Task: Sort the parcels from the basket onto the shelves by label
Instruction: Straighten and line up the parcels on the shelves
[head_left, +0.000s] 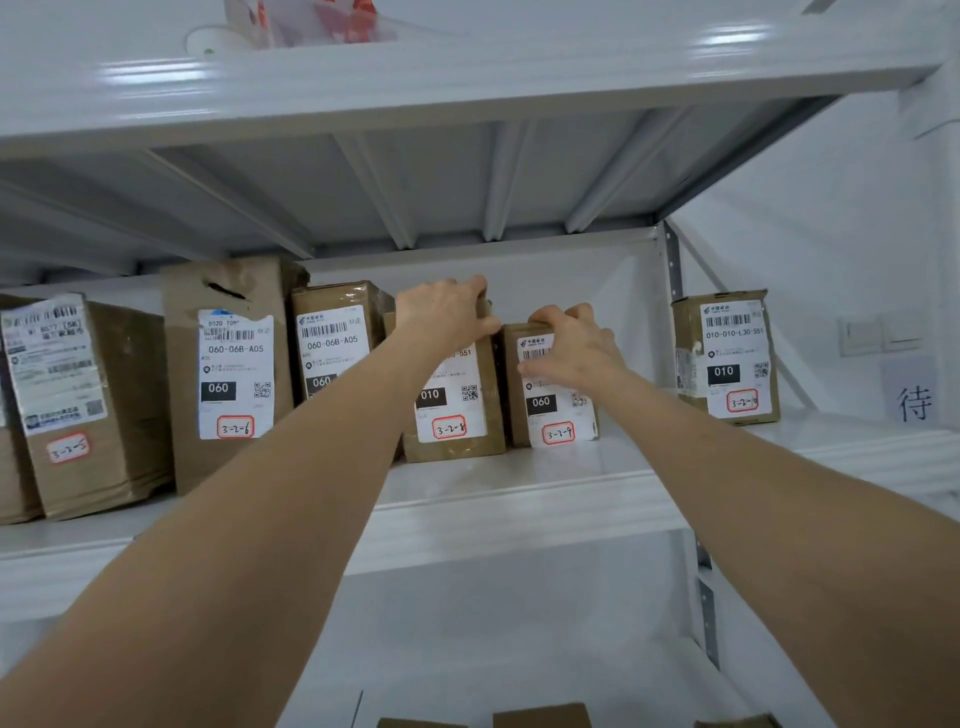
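On the shelf (571, 470), hands (441, 312) (571, 345) grip neighbouring parcels' (452, 421) (558, 415) tops; bare room rightward.

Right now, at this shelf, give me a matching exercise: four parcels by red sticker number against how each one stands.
1 parcel 3-2-6
2 parcel 3-2-8
3 parcel 3-2-9
4 parcel 3-2-10

A gripped by the right hand
B apart, near the right end of the shelf
C gripped by the left hand
D tallest of the four

Pairs: 1-D, 2-C, 3-A, 4-B
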